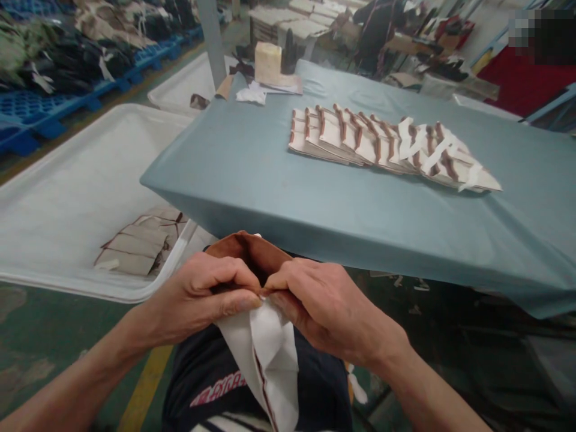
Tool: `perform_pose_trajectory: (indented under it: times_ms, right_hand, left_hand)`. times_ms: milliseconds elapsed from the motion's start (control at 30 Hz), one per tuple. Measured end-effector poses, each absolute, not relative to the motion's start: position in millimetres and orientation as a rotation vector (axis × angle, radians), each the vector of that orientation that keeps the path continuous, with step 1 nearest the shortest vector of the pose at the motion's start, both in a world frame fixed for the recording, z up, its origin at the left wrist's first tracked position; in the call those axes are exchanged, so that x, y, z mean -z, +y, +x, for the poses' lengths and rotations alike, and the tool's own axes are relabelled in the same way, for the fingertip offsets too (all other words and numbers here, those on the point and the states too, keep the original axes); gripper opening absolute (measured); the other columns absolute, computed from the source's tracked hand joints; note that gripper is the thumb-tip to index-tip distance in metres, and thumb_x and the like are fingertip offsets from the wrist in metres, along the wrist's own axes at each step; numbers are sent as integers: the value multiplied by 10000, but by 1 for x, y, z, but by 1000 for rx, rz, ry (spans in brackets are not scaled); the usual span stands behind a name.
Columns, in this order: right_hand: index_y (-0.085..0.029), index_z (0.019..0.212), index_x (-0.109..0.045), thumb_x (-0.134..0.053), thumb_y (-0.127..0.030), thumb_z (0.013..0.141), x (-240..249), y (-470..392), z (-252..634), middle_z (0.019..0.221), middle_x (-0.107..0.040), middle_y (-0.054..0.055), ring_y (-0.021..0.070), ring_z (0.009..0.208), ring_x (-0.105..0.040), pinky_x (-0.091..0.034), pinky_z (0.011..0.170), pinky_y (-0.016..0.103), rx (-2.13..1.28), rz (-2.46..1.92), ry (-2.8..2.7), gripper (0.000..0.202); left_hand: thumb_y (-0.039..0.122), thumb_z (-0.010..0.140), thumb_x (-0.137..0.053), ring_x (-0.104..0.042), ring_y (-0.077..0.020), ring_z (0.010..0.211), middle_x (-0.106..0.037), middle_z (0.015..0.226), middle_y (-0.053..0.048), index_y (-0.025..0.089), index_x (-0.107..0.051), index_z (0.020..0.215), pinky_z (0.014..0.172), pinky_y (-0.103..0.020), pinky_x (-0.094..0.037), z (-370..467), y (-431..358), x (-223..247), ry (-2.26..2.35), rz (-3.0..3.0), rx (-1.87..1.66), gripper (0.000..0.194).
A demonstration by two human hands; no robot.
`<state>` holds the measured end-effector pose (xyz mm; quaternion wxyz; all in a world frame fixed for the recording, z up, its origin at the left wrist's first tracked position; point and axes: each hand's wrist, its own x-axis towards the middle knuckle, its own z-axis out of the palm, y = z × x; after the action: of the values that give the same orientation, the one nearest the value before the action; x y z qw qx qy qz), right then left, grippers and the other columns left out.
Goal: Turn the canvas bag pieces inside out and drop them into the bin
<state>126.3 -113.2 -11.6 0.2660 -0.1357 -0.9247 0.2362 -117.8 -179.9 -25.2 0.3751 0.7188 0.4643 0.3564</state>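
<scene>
A piece of brown and white fabric (274, 348) hangs over my lap, its brown part raised behind my fingers and its white part falling below them. My left hand (216, 294) pinches its edge between thumb and fingers. Right beside it, my right hand (319, 300) pinches the same edge, the fingertips of both hands nearly touching. What lies between the fingertips is too small to make out. Beyond my hands, a row of overlapping white pieces with brown edges (369, 141) lies on the blue-covered table (252, 174), with white strips over its right end.
A white bin (54, 198) on the left holds cream pieces (139, 246). A yellowish block (269, 63) and crumpled white scrap (251, 93) sit at the table's far left corner, near a post (212, 42). Blue pallets (40, 120) carry dark bundles.
</scene>
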Motion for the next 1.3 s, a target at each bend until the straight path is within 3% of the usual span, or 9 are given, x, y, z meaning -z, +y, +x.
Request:
perform_pose_trajectory:
  times_ms: [133,367,500,600,700,800,900,1100,1300]
  right_hand:
    - [-168,974,-697,-486,-119,1185,3,-120,128,833,-762,42,189,738,-676,-495,690,319,-394,-360,-2567,303]
    - [-171,852,-713,-434,-81,1176,-22,-131,132,723,-685,21,191,652,-561,-442,638,359,-290,-367,-2597,437]
    - [-174,932,-699,-512,-233,1217,-13,-121,136,791,-741,19,162,701,-609,-450,659,313,-594,-402,-2497,346]
    - [-194,917,-662,-577,-353,1205,5,-111,131,794,-699,-13,122,688,-590,-435,652,261,-1099,-338,-2282,340]
    - [-208,869,-620,-664,-558,1138,21,-105,120,726,-573,-59,95,600,-467,-384,572,234,-1744,-327,-1927,443]
    - [-207,850,-607,-771,-667,1031,27,-100,109,701,-508,-75,88,586,-379,-315,530,235,-2055,-369,-1713,521]
    - [-198,860,-619,-820,-659,997,25,-97,104,704,-504,-76,86,599,-366,-303,547,240,-2128,-374,-1678,521]
    - [-200,842,-593,-812,-752,958,26,-94,105,706,-479,-76,86,618,-357,-305,568,239,-2223,-363,-1614,605]
    - [-219,729,-532,-864,-877,792,29,-93,101,642,-433,-84,82,585,-312,-245,521,230,-2207,-496,-1661,739]
  left_hand:
    - [263,1075,-671,-679,-104,639,-784,760,53,231,-779,932,623,-202,-460,-122,-181,16,1189,1988,-839,181]
    - [134,989,-597,-535,-99,603,-608,689,83,234,-557,797,583,-275,-352,-108,-179,-19,1211,2192,-604,220]
    - [84,891,-506,-346,-111,559,-387,639,89,238,-370,752,546,-318,-242,-92,-185,-14,1217,2145,-863,248]
    - [100,868,-526,-292,-97,536,-307,625,88,232,-329,715,509,-272,-234,-82,-186,-3,1113,1844,-1019,282]
    - [217,931,-655,-322,-89,506,-358,583,82,224,-367,650,471,-240,-265,-78,-183,12,982,1501,-1146,402]
    - [449,1011,-769,-338,-95,495,-394,578,69,214,-439,647,451,-235,-275,-77,-182,27,819,1233,-1308,545]
    - [544,1037,-762,-360,-99,496,-403,597,62,215,-484,686,466,-233,-313,-78,-183,38,697,1156,-1358,555]
    - [528,1038,-803,-457,-112,578,-503,655,35,200,-611,730,530,-221,-377,-94,-177,37,717,1287,-1247,490]
    - [520,1087,-753,-523,-128,632,-580,694,11,191,-682,763,605,-236,-442,-98,-170,20,741,1426,-1127,467]
